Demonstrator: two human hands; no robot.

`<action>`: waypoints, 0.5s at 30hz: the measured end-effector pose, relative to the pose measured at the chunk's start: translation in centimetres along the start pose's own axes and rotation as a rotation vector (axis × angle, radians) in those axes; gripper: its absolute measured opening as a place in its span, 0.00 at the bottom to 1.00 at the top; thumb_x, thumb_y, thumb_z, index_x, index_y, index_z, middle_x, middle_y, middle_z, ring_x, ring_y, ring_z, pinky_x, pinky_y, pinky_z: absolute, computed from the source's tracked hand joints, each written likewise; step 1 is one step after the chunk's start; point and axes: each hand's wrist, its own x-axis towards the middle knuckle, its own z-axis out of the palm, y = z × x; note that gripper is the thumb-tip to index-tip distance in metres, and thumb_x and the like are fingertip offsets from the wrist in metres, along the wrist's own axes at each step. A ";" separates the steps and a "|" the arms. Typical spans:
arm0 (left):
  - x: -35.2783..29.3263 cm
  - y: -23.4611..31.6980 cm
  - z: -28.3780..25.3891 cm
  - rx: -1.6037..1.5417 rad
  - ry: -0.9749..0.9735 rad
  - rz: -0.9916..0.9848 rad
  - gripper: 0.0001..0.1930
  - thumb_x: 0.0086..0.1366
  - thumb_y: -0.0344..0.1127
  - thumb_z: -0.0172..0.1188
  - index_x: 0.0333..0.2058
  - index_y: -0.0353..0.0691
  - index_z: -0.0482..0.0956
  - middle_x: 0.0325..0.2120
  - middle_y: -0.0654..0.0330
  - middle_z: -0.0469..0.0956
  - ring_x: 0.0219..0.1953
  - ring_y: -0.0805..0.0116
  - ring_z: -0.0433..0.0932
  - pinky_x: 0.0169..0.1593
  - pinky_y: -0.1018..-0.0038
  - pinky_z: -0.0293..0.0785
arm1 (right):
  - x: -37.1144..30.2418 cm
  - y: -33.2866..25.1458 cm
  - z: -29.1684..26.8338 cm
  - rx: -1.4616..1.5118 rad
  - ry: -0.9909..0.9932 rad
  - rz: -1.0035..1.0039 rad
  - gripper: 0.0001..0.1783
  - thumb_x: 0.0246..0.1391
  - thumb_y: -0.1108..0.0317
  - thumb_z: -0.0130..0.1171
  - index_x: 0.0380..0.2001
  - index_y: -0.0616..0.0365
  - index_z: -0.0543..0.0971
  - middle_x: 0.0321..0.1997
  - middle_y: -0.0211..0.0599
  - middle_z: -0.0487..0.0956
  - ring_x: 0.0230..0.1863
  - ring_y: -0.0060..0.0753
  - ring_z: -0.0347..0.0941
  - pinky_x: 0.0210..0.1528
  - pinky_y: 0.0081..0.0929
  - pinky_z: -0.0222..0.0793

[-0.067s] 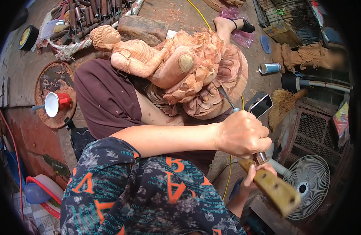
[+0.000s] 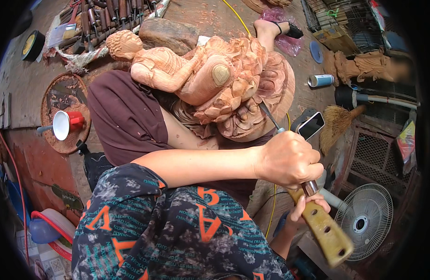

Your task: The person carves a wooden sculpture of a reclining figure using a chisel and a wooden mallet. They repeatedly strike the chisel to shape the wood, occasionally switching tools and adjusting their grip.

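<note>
Firmly, left hand (image 2: 289, 158) fists around chisel (image 2: 272, 118).

- I'm standing in a woodcarving workshop.
- Slim, dark-wood-handled carving tools (image 2: 103, 19) crowd a crumpled whitish cloth (image 2: 77, 60) here.
- A large, reddish-brown, carved wooden figure (image 2: 161, 70) lies on its side.
- Reddish wood shavings (image 2: 74, 141) litter a round brown tray (image 2: 45, 135).

Right side: fan (image 2: 360, 224) low down, straw broom (image 2: 340, 127), phone (image 2: 311, 127), blue-and-white can (image 2: 321, 80), blue disc (image 2: 316, 52), crumpled pink plastic (image 2: 289, 45) up top; left side: red cup (image 2: 76, 121), white inside, on round tray (image 2: 43, 105), black roll (image 2: 38, 48) further up.
</note>
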 end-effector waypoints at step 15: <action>0.4 -0.8 -1.2 0.037 0.022 -0.046 0.11 0.47 0.40 0.59 0.17 0.45 0.66 0.13 0.68 0.62 0.15 0.70 0.68 0.17 0.72 0.62 | 2.2 -2.2 -0.7 0.075 -0.141 0.210 0.25 0.41 0.79 0.56 0.45 0.60 0.61 0.27 0.30 0.64 0.34 0.27 0.63 0.42 0.25 0.61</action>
